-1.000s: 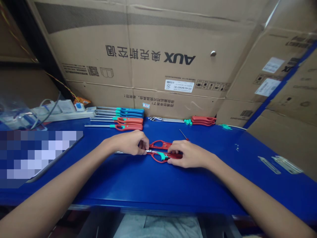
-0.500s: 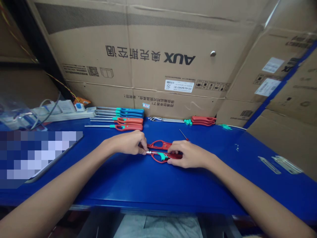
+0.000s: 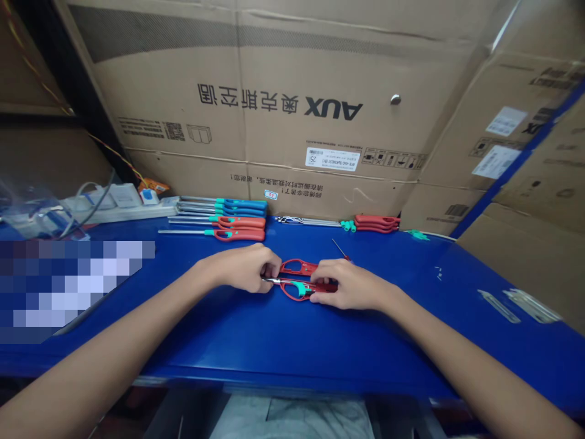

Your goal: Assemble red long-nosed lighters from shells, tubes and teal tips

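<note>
Two hands steady the work on the blue bench (image 3: 219,347), the left hand (image 3: 242,269) with fingers pinched on the steel barrel (image 3: 270,280), the right hand (image 3: 351,284) with fingers clamped on the red-and-teal lighter body (image 3: 299,288), aligned evenly.

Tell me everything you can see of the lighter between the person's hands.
The long-nozzle utility lighter is held lengthwise over the blue workbench: a red plastic body with a loop-shaped handle, a teal piece mid-body, and a thin metal nozzle pointing toward the left hand, which pinches it. The right hand covers the rear end. A separate red plastic shell lies just behind it.
</note>
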A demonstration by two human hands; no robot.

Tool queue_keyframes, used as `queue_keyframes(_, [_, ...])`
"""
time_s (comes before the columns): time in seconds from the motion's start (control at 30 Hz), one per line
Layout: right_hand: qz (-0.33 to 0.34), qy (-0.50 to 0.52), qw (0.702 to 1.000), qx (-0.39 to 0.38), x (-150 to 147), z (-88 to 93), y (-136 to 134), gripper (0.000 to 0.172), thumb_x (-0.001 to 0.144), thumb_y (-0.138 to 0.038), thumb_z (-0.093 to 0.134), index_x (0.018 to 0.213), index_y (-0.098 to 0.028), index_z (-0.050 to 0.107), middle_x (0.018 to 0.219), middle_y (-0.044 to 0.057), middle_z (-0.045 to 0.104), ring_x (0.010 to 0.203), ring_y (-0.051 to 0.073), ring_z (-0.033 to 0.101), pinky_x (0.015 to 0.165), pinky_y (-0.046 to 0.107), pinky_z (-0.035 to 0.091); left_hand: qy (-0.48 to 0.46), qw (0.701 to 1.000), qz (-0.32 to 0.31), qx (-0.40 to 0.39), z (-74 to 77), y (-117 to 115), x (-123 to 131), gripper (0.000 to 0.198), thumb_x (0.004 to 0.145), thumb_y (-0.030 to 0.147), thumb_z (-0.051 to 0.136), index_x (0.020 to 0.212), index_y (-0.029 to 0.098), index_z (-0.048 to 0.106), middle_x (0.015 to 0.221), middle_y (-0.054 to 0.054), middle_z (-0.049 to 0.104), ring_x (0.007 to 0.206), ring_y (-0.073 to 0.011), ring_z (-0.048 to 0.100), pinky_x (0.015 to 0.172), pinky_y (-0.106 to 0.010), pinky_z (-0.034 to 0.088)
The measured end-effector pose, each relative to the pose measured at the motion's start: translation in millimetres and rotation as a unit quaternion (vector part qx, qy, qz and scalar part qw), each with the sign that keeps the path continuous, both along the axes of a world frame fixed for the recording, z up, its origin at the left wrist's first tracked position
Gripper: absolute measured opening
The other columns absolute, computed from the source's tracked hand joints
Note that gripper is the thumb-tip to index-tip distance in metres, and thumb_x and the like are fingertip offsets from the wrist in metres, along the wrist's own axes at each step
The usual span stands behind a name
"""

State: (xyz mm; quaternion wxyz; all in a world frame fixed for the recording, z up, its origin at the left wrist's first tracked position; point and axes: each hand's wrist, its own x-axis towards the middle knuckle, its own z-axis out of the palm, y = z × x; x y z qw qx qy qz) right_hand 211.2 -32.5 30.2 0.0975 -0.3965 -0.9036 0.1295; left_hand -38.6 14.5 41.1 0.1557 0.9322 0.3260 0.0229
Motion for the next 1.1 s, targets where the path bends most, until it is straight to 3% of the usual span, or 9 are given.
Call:
queue_keyframes(0.2, [-0.003,0.015,1.000,0.010,-1.4,0.1,-0.4,0.026,0.082,-0.037,0.067,0.098,-0.016,0.067,0.089,0.005,0.062,0.076,0.016,0.056,0.069,0.028,0.043,-0.054,0.998,-0.009,0.018,-2.1,-4.6,5.6,0.021,0.076,0.027,0.058,0.091,0.017,0.069,0.079,-0.003,0.068,0.066,-0.0134,0.059,0.058,-0.022,0.043])
queue_keyframes(0.4, [0.006,0.031,0.999,0.021,-2.2,0.2,-1.2,0.021,0.080,-0.033,0.069,0.092,-0.016,0.067,0.088,0.005,0.061,0.077,0.016,0.056,0.070,0.028,0.043,-0.096,0.994,-0.049,0.022,-9.5,-8.3,13.7,0.022,0.081,0.020,0.052,0.093,0.016,0.070,0.084,-0.005,0.071,0.069,-0.0144,0.061,0.062,-0.023,0.043])
queue_keyframes(0.77, [0.008,0.034,0.999,0.027,-2.2,-0.3,-1.0,0.023,0.079,-0.035,0.071,0.090,-0.016,0.066,0.086,0.004,0.060,0.075,0.014,0.055,0.068,0.026,0.042,-0.080,0.995,-0.058,-0.002,-7.4,-6.9,11.5,0.029,0.077,0.008,0.050,0.095,0.016,0.070,0.089,-0.004,0.072,0.070,-0.0134,0.063,0.064,-0.021,0.043])
queue_keyframes(1.1, [0.013,0.030,0.999,0.022,-3.0,1.9,-2.2,0.021,0.079,-0.035,0.070,0.089,-0.016,0.066,0.084,0.003,0.059,0.072,0.014,0.054,0.067,0.026,0.042,-0.082,0.995,-0.053,0.000,-11.2,-6.2,11.4,0.027,0.076,0.009,0.051,0.094,0.016,0.070,0.087,-0.005,0.072,0.070,-0.0139,0.063,0.064,-0.022,0.044])
